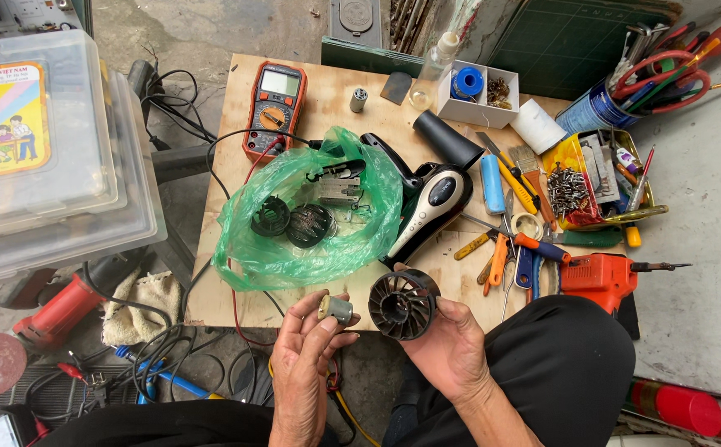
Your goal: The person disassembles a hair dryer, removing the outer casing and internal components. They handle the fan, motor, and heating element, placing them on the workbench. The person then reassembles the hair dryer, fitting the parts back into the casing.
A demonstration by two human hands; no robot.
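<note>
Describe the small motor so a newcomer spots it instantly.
Start at the plywood board, then drop to its near edge, where two bare hands are raised. The motor sits in the fingers of the left hand: a small silver-grey metal cylinder. Unlike the black finned fan housing in the right hand, it is pale, smooth and much smaller.

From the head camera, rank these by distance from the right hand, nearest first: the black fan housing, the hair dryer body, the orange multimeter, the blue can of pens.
1. Black fan housing: held in the right hand.
2. Hair dryer body: on the board just above the hand.
3. Orange multimeter and blue can of pens: far left and far right; too close to call.
</note>
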